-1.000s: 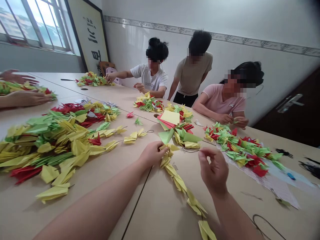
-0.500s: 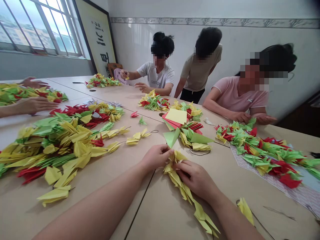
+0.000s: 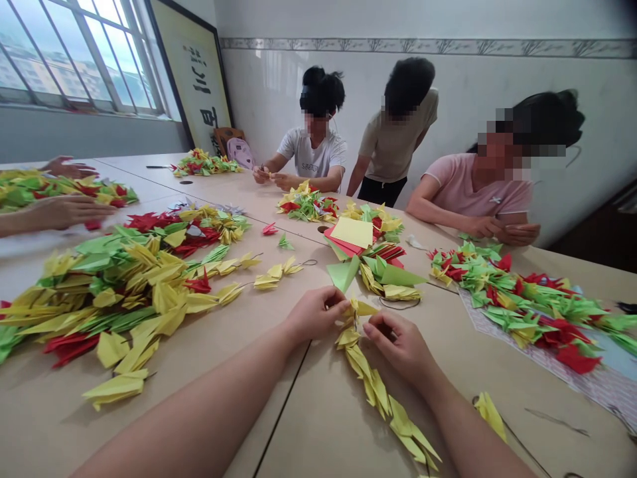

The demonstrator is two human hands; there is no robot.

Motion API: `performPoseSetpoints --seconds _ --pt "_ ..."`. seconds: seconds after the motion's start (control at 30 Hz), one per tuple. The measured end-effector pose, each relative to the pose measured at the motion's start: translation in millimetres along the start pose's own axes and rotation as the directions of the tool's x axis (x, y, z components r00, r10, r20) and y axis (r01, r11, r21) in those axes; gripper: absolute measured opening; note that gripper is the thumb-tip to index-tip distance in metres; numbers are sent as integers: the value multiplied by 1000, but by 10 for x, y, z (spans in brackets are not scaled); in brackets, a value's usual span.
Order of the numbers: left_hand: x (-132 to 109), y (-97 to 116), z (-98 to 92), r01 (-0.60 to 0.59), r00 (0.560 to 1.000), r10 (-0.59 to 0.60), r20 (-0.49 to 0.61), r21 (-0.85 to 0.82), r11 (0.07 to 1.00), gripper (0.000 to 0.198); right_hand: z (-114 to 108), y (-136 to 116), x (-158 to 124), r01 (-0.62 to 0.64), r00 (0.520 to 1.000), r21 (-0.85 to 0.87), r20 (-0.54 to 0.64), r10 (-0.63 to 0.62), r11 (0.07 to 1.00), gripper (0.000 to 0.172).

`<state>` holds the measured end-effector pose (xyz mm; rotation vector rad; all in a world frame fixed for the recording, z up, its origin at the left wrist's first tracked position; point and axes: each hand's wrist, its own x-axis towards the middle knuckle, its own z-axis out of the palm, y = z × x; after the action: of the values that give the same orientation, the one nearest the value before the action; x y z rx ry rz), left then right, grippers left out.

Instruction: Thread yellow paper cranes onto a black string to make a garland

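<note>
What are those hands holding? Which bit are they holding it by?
The left hand and right hand are holding a string of yellow paper cranes by its top end.

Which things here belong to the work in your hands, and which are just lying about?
With the work: left hand, right hand, string of yellow folded-paper cranes between them.
Lying about: stacked yellow and red paper sheets, loose yellow paper crane.

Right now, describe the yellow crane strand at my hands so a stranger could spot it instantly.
On the long tan table, look at the near edge, in front of the wearer. A strand of yellow paper cranes trails toward the edge from between the left hand and right hand. Unlike the mixed red, green and yellow heap beside it, it is all yellow.
</note>
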<state>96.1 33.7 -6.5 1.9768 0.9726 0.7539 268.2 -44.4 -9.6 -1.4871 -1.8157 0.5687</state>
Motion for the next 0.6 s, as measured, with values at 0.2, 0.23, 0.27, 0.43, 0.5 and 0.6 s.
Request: performPoseSetpoints --seconds 0.2,0.23,0.27,0.43,0.5,0.6 --pt "-17 14 18 -46 998 44 41 62 997 27 25 94 30 -132 985 119 -96 143 984 28" --pt "-19 18 17 -55 997 52 56 58 997 27 28 103 36 -126 984 150 -103 142 981 30" --pt "-21 22 15 -61 996 57 74 52 997 27 29 109 41 -112 986 175 -104 132 978 31" --pt "-24 31 5 -56 984 45 172 62 996 29 2 102 55 -68 995 181 82 54 981 25" --pt "-21 23 6 -64 980 47 195 82 995 33 -3 93 56 -80 994 218 96 60 973 26" --pt "-17 4 8 -87 973 70 221 70 994 37 6 78 57 -115 991 290 97 90 950 28"
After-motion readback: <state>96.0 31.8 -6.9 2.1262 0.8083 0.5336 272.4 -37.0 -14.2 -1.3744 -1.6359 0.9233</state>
